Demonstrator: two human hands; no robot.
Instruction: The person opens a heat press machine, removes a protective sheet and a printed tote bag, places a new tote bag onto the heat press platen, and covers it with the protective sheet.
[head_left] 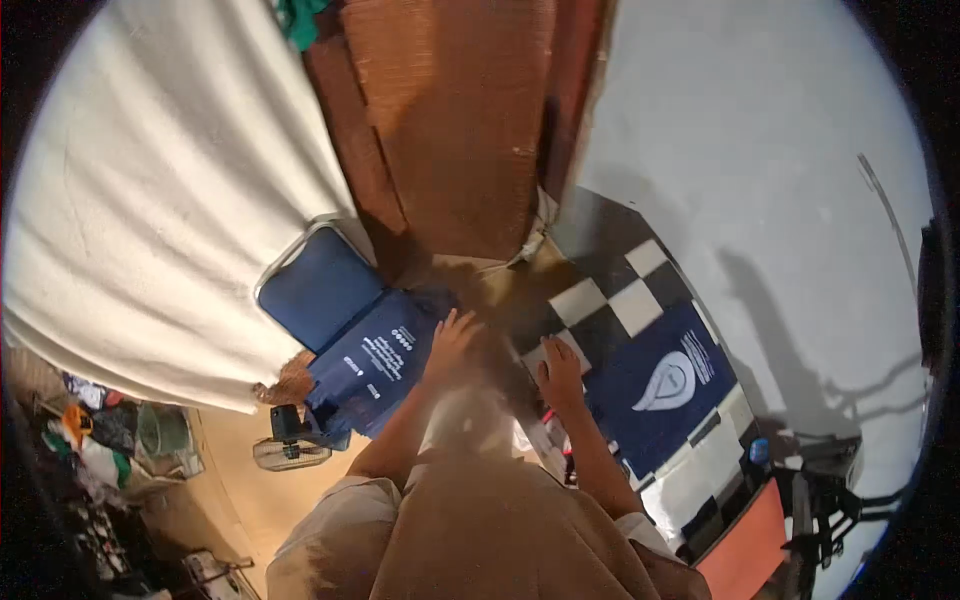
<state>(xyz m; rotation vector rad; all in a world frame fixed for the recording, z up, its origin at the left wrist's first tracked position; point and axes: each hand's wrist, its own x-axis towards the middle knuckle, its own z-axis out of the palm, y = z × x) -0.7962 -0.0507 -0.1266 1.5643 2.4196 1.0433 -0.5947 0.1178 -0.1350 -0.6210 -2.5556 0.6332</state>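
My left hand (453,340) is over the right edge of a dark blue printed cloth or bag (365,365) on a chair (320,285); its fingers are spread and nothing shows in them. To the right, my right hand (560,368) hovers near the checkered surface (608,305), fingers apart and holding nothing visible. Just right of that hand lies another dark blue piece (660,385) with a white drop-shaped print. Whether either hand touches what is below it, I cannot tell.
A small fan (292,452) stands at the lower left by the chair. Behind are a brown wooden door (450,120) and a cream curtain (170,190). Cluttered items (110,440) lie far left. A black stand (825,510) and an orange-red panel (748,548) are lower right.
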